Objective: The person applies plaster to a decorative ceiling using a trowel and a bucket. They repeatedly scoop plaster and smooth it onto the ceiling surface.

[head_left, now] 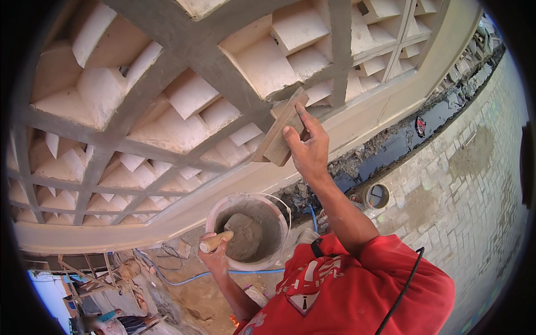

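Note:
My right hand (310, 146) grips a wooden float (283, 131), its flat board tilted close to the grey joints of a pale breeze-block wall (187, 120). Whether the board touches the wall I cannot tell. Lower down, my left hand (216, 258) is closed round the light wooden handle (216, 241) of a tool over a round bucket (277, 258). At the far end of that handle a rounded grey mortar lump (243, 233) hides whatever blade there may be. Wet grey mortar smears the bucket's inner wall.
A blue hose (195, 276) runs past the bucket. A muddy ditch (385, 159) with dark water follows the wall's foot. Beyond it lie grey pavers (446, 218) and a small pail (377, 196). Wooden poles (89, 271) and another person (125, 322) appear at lower left.

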Demonstrator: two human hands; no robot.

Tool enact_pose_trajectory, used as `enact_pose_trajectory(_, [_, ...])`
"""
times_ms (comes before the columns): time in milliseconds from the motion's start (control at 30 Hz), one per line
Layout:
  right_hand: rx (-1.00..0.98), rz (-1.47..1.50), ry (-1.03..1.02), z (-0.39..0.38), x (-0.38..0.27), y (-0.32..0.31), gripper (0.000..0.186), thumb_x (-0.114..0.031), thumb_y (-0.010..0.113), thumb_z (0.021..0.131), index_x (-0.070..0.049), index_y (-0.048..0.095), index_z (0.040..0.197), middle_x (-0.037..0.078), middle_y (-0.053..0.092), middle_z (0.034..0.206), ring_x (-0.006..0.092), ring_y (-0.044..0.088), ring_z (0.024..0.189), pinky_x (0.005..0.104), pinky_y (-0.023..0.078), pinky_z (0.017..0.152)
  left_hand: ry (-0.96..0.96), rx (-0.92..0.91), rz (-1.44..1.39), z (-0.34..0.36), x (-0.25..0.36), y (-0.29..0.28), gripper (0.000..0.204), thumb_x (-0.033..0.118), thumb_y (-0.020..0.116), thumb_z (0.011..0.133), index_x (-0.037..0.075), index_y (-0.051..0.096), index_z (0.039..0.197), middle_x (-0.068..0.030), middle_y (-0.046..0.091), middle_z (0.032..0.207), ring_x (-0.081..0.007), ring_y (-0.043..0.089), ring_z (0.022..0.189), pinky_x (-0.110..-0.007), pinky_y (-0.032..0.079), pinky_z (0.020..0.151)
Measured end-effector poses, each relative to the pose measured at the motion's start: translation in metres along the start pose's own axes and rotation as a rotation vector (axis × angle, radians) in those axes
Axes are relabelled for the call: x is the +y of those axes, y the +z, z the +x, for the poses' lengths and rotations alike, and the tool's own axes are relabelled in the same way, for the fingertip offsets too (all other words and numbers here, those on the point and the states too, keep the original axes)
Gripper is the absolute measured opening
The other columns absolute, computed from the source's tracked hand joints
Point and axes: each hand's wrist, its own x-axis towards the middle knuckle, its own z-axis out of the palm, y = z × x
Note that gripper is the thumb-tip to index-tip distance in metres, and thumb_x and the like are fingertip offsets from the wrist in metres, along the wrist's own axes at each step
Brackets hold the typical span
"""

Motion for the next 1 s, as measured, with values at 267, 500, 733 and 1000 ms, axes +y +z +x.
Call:
enact_pose_trajectory(267, [0.123,-0.154,-0.120,0.020,0.003,0.024,0.054,-0.018,0.064,0.083,0.009,0.052,0.128,0.019,0.055,0.090,0.0300,0.057,0.079,0.0390,0.046,0.074,0.030,-0.031,0.063,0.002,-0.001,0.006,0.028,-0.005,0.071,0.072,0.000,0.059,0.097,-0.0063,0.059,0.089,-0.0129,0.057,0.081,-0.026,0.048,0.075])
enact_pose_trajectory(500, [-0.200,-0.108,0.038,-0.025,-0.011,0.017,0.052,-0.016,0.062,0.083,0.007,0.052,0.129,0.019,0.053,0.084,0.0307,0.055,0.076,0.0392,0.046,0.071,-0.007,-0.044,-0.003,0.001,0.003,0.013,0.027,-0.006,0.071,0.073,0.000,0.059,0.096,-0.0070,0.060,0.088,-0.0136,0.059,0.080,-0.027,0.049,0.073])
enact_pose_trajectory(733, [0.015,-0.104,-0.032,0.006,-0.006,0.023,0.054,-0.015,0.062,0.083,0.009,0.051,0.129,0.018,0.057,0.090,0.0255,0.057,0.075,0.0369,0.047,0.068,-0.033,-0.030,-0.034,-0.004,-0.005,0.007,0.028,-0.007,0.071,0.072,0.000,0.059,0.096,-0.0077,0.061,0.089,-0.0137,0.059,0.080,-0.026,0.049,0.072])
enact_pose_trajectory(1000, [-0.418,0.553,0.410,-0.035,-0.014,0.003,0.054,-0.015,0.064,0.087,0.003,0.047,0.135,0.009,0.061,0.103,0.0147,0.060,0.087,0.0288,0.049,0.073,-0.066,-0.021,-0.017,-0.006,-0.001,0.005,0.028,-0.007,0.071,0.072,0.000,0.059,0.097,-0.0078,0.062,0.087,-0.0136,0.060,0.078,-0.026,0.049,0.071])
